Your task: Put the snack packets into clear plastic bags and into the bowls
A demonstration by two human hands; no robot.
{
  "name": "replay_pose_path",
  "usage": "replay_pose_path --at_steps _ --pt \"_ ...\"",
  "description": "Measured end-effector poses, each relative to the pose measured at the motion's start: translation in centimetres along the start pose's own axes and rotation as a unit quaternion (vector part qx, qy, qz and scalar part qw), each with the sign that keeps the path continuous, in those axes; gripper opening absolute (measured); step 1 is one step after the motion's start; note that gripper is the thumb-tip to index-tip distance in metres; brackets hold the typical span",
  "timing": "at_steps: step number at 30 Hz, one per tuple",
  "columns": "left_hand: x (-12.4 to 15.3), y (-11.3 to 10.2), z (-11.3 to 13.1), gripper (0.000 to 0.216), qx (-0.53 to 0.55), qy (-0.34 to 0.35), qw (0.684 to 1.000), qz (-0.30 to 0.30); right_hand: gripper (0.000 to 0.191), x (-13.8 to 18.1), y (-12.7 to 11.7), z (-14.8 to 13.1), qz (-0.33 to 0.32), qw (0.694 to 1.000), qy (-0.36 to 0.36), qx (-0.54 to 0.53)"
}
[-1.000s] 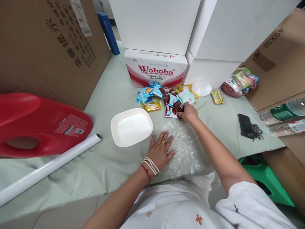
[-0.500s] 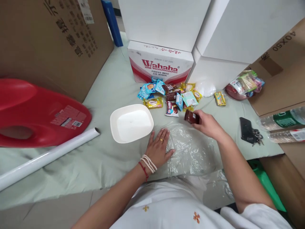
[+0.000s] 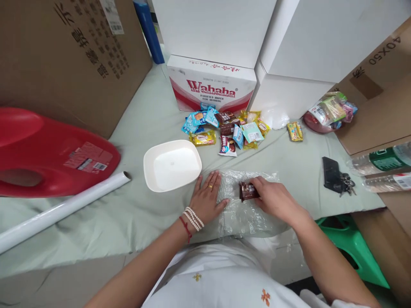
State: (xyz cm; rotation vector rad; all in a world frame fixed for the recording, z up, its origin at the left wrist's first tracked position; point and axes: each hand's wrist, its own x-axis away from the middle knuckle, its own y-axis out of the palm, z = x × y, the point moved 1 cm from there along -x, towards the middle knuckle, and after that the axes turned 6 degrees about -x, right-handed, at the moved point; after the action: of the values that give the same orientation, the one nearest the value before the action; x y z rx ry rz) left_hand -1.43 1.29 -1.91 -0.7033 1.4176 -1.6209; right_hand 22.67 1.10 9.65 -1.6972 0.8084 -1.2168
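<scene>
My left hand lies flat with fingers spread on the left edge of a clear plastic bag spread on the pale green cloth. My right hand grips a small brown snack packet and holds it down on the middle of the bag. A pile of several small snack packets, blue, brown, yellow and mint, lies further back in front of a Wahaha carton. A white square bowl sits just left of my left hand.
Red plastic stool and a white roll lie at left. Large cardboard boxes and white boxes stand behind. A black phone with keys, water bottles, a red bowl of snacks and a green stool sit right.
My right hand took a brown packet from the pile, carried it toward me and set it on the plastic bag. My left hand stayed flat on the bag.
</scene>
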Motion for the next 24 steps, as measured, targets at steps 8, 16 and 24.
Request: replay_pose_path --at_steps 8,16,24 --pt "-0.2 0.1 0.2 0.084 -0.016 -0.022 1.000 -0.007 0.033 1.5 0.0 2.6 -0.108 0.988 -0.063 -0.088" --pt "-0.3 0.3 0.0 0.092 -0.032 -0.019 0.999 -0.019 0.043 -8.3 -3.2 8.3 0.152 0.967 0.187 -0.082" --pt "-0.4 0.8 0.1 0.093 -0.025 -0.014 1.000 -0.010 0.036 -1.3 -1.8 3.5 -0.005 0.994 -0.061 -0.090"
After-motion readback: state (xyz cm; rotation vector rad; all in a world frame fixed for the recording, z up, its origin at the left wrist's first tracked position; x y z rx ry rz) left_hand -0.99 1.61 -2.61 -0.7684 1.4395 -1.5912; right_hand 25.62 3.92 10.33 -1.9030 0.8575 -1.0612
